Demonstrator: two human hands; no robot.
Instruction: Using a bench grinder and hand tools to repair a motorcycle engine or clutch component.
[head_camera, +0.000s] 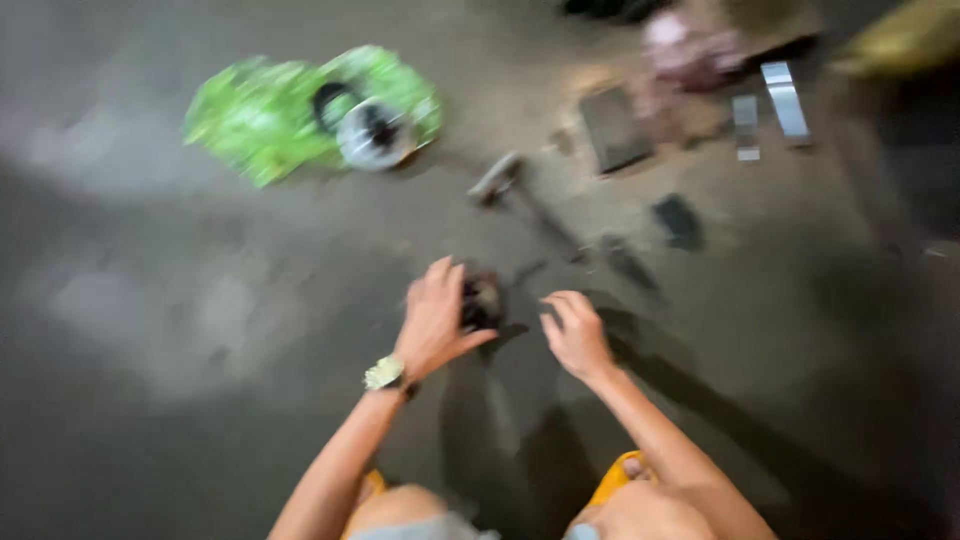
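The picture is blurred by motion. My left hand (435, 320), with a watch on its wrist, grips a small dark round metal part (482, 300) that sits on the grey concrete floor (180, 330). Just to the right of that part, my right hand (575, 335) hovers with its fingers curled and apart, holding nothing that I can make out. Both forearms reach forward from my knees at the bottom edge.
A green plastic bag (265, 115) with a round metal part (372, 135) on it lies at the back left. A hammer (505, 185), dark small parts (678, 220), a dark flat block (612, 128) and shiny metal strips (785, 100) lie farther back.
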